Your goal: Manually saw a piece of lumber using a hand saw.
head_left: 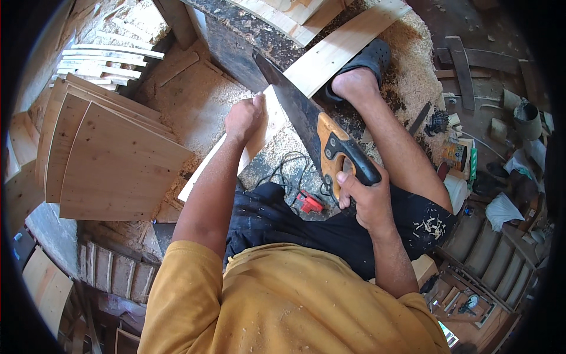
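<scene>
My right hand (367, 197) is wrapped round the wood-and-black handle of a hand saw (298, 106). The dark blade slants up and left across a long pale wooden board (345, 47). Whether the teeth have cut into the board cannot be made out. On the near side of the blade, my left hand (244, 120) is closed on the board's near stretch (203, 171), with its fingers mostly hidden. My foot, in a dark clog (368, 62), is at the board's right edge, beyond the blade.
Curved wooden panels (118, 165) stand stacked at left, with pale strips (103, 59) behind them. A red power tool (309, 202) with a black cord lies between my legs. Sawdust (413, 65) covers the work area. Cans (454, 154), wood offcuts (460, 71) and bags clutter the right.
</scene>
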Demonstrator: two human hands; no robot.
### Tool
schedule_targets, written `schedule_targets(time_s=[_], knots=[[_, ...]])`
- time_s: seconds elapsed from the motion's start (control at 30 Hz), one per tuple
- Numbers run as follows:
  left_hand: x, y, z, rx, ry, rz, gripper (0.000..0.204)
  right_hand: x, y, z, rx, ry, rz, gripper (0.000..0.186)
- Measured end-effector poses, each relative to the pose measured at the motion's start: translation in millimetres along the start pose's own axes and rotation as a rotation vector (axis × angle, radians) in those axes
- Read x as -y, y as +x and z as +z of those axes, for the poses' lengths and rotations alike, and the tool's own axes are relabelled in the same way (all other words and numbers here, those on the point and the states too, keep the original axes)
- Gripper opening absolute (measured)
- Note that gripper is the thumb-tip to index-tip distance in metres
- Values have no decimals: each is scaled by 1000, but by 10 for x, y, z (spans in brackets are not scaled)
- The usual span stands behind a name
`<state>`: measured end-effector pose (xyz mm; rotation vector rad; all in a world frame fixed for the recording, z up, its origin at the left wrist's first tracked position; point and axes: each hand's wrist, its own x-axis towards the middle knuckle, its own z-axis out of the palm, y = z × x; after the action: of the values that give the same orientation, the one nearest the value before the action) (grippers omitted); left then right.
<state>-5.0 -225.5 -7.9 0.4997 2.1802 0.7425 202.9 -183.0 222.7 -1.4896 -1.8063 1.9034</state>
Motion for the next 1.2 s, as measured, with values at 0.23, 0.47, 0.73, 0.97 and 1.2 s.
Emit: schedule_targets(time_s=[0.23, 0.47, 0.73, 0.97, 1.2], knots=[[24, -2, -158, -42, 60, 2, 56, -230, 24, -27, 43, 48, -34, 12], [157, -16, -254, -112, 175, 91, 55, -552, 48, -92, 0, 187, -25, 9], [317, -121, -248, -220, 224, 187, 54, -1151, -7, -100, -1, 311, -5, 10], [381, -166, -217, -236, 249, 205, 55, -1477, -126, -86, 50, 343, 54, 12], [517, -157, -182, -106, 215, 117, 53, -1164, -170, -146, 125, 160, 78, 11]])
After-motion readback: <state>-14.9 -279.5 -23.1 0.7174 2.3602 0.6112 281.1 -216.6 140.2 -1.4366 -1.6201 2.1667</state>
